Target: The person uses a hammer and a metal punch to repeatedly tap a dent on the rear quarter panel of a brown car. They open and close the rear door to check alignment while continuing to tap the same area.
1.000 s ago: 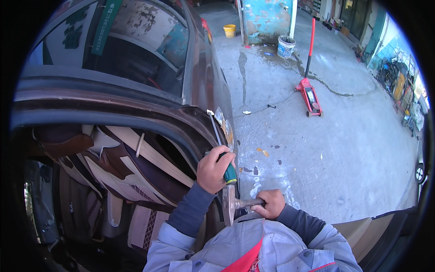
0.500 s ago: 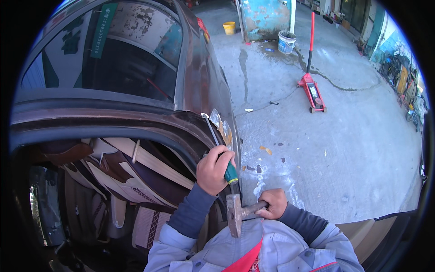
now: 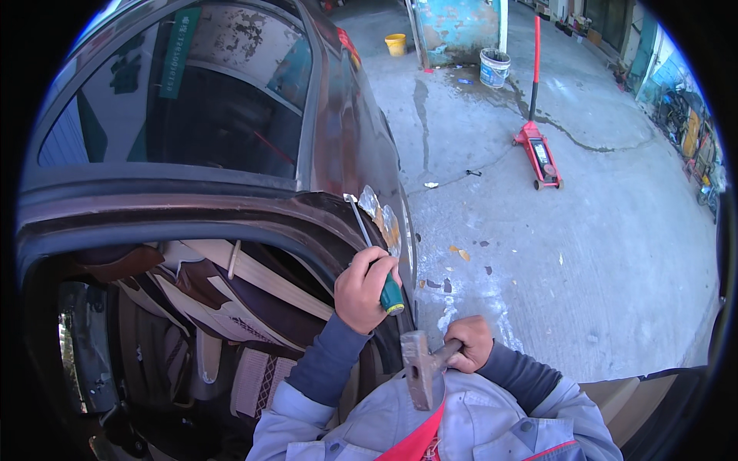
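Note:
My left hand (image 3: 361,296) is closed around the green handle of a screwdriver (image 3: 391,297). Its steel shaft runs up and to the left, the tip resting at a pale chipped spot on the edge of the car's rear body panel (image 3: 315,223). Beside the tip lies a patch of stripped, flaking paint (image 3: 381,221) with bare metal and brown filler. My right hand (image 3: 470,343) grips the wooden handle of a hammer (image 3: 418,370). The hammer's rusty steel head is in front of my jacket, below the screwdriver's butt end and apart from it.
An open doorway on the left shows the car's seats (image 3: 231,323) and a belt. Behind the car stand a red floor jack (image 3: 540,157), a white bucket (image 3: 494,69) and a yellow bucket (image 3: 396,44). Paint flakes (image 3: 461,253) lie on the concrete. Clutter (image 3: 696,146) lines the right wall.
The hammer and my right hand have moved slightly right and the hammer head a little down, away from the screwdriver's butt. My left hand and the screwdriver stay in place; the view has shifted slightly.

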A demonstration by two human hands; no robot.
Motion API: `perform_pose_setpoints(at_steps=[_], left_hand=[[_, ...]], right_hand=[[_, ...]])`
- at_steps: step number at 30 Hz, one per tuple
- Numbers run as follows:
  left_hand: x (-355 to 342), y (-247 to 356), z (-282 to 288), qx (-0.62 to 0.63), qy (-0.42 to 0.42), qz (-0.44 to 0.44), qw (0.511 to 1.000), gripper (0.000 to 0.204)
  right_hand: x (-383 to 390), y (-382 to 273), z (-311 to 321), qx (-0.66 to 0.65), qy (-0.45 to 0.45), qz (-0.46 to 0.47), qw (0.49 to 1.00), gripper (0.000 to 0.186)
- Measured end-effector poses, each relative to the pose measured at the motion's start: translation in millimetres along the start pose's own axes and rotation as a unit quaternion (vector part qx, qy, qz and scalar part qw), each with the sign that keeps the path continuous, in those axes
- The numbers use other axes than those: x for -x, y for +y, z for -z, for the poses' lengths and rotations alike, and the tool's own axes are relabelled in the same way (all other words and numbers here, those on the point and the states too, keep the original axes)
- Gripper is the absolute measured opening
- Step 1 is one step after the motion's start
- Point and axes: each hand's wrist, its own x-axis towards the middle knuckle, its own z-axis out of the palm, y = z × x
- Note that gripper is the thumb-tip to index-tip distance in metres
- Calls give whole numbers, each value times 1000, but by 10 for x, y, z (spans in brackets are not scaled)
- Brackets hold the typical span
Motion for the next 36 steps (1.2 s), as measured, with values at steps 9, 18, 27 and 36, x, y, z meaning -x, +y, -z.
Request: perform_pose_setpoints(at_steps=[9, 18, 27, 36], left_hand=[[-17, 53, -32, -12, -2, 2, 1000, 29], [-35, 110, -120, -33, -11, 13, 999, 28], [10, 155, -201, -56, -29, 42, 997, 28], [134, 338, -342, -22, -102, 61, 993, 36]], right_hand=[[37, 50, 39, 13, -50, -26, 998, 44], [65, 169, 160, 11, -71, -16, 997, 42], [102, 293, 205, 21, -62, -115, 991, 44], [222, 600, 286, -95, 45, -170, 980, 51]])
